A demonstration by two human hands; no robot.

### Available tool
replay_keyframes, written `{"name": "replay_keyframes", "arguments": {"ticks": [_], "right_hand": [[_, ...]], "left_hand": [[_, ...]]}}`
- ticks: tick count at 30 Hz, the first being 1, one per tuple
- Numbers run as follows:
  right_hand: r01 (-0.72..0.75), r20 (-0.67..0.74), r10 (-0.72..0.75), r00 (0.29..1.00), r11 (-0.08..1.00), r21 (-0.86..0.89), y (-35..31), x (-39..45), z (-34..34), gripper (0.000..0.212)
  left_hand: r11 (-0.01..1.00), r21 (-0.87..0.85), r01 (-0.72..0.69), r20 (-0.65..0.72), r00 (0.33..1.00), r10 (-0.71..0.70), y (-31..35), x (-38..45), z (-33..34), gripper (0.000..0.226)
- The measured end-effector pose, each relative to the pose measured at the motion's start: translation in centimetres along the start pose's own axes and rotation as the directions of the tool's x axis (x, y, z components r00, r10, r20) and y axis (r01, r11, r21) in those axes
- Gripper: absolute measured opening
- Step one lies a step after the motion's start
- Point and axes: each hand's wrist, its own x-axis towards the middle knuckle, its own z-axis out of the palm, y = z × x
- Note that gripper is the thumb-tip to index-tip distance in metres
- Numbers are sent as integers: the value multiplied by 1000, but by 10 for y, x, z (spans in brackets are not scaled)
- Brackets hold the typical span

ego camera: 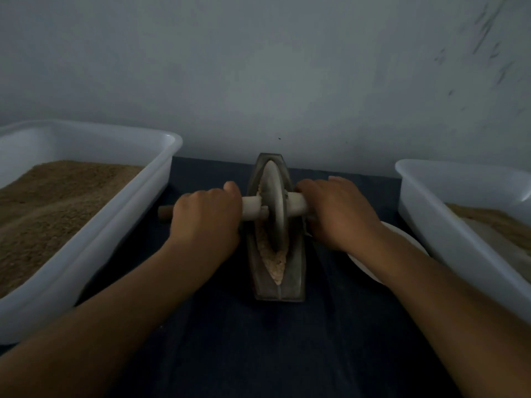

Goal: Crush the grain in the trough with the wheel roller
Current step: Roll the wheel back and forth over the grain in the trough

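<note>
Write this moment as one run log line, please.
left hand: holds handle | right hand: holds handle | wheel: in trough | grain: near end

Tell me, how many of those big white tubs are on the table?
2. One white tub sits at the left, heaped with brown grain. The other white tub sits at the right, running out of frame. More could lie outside the view.

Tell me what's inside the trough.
The trough holds pale crushed grain, heaped at the near end, with the wheel roller standing in it. Grain under the wheel is hidden.
</note>
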Motion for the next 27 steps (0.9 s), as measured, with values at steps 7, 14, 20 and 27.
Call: {"name": "replay_keyframes", "arguments": {"ticks": [7, 14, 20, 27], "right_hand": [[-180, 96, 176, 980, 983, 28, 10, 26, 14, 43], [-231, 155, 227, 961, 973, 3, 20, 57, 20, 25], [-196, 4, 196, 981, 981, 7, 10, 37, 18, 19], [-105, -133, 101, 986, 994, -17, -14, -20, -3, 20]], "left_hand": [[993, -13, -114, 63, 991, 114, -4, 74, 12, 33], [997, -27, -72, 53, 996, 74, -2, 90, 21, 27], [995, 0, -96, 100, 990, 95, -4, 70, 13, 35], [985, 42, -168, 22, 986, 167, -2, 12, -7, 33]]}}
